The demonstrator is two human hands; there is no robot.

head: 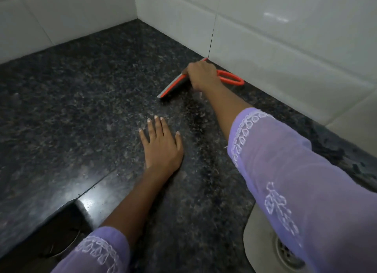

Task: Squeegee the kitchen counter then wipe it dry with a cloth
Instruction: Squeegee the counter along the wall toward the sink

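Observation:
An orange and grey squeegee (173, 87) lies with its blade on the dark speckled granite counter (81, 93), close to the right-hand tiled wall. My right hand (202, 74) grips it where the orange loop handle (230, 77) meets the blade. The far end of the blade is hidden behind that hand. My left hand (161, 144) rests flat on the counter, fingers spread, nearer to me and left of the squeegee. No cloth is in view.
White tiled walls (285, 38) meet in a corner at the back. A sink with a metal drain (287, 252) sits at the lower right. The counter's front edge (81, 199) steps down at the lower left, with a dark floor below.

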